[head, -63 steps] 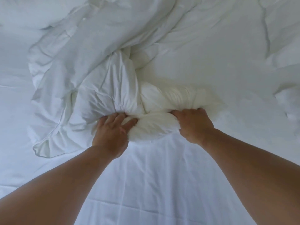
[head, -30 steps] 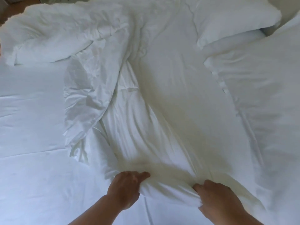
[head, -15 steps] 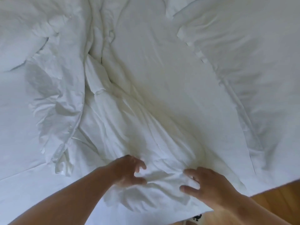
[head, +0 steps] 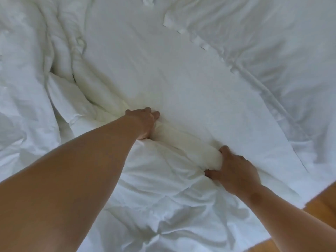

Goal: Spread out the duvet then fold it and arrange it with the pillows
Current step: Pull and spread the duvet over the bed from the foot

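The white duvet [head: 163,73] lies crumpled across the bed and fills most of the view. A thick bunched roll of it runs diagonally between my hands. My left hand [head: 145,122] grips the upper end of that roll, fingers curled into the fabric. My right hand [head: 234,171] grips the lower end, thumb under and fingers over the fold. A white pillow [head: 272,42] with a flanged edge lies at the upper right, partly overlapping the duvet.
More rumpled white bedding [head: 23,88] is heaped at the left. The bed's edge runs along the lower right, with the wooden floor [head: 320,202] beyond it.
Half a second ago both hands hovered with spread fingers over the duvet; now they have reached further in and closed on a bunched roll. The view has shifted closer to the bed.
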A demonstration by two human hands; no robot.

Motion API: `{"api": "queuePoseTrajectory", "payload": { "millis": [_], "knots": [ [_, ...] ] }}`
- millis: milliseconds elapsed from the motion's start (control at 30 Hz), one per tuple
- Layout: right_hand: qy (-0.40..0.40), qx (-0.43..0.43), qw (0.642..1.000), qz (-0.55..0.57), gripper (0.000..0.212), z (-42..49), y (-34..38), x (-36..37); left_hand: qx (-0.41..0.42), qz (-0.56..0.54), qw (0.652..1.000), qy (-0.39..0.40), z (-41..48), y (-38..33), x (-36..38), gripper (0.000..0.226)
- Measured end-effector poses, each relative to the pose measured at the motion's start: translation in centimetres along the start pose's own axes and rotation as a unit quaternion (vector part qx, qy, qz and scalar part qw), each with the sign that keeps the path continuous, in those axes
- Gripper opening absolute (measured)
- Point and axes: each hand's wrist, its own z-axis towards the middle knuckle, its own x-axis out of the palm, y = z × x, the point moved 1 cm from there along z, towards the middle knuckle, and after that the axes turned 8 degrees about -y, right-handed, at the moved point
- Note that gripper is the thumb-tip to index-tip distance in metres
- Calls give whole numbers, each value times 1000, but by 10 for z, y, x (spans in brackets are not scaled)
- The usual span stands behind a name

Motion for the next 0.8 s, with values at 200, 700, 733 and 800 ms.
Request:
{"api": "queuePoseTrajectory", "payload": {
  "millis": [200, 700, 733, 800],
  "knots": [
    [33, -26, 998, 46, 45, -22, -11, -10, 48, 47, 998, -7, -16, 0, -1, 27],
    [-84, 181, 967, 156, 67, -44, -155, -74, 71, -12, 951, -300, 12, -168, -123, 71],
    [-76, 187, 965, 169, 72, -48, -163, -65, 58, -46, 960, -269, 12, -178, -104, 74],
    [-65, 179, 960, 203, 79, -67, -175, -54, 65, -138, 955, -255, -2, -196, -66, 70]
  ]
}}
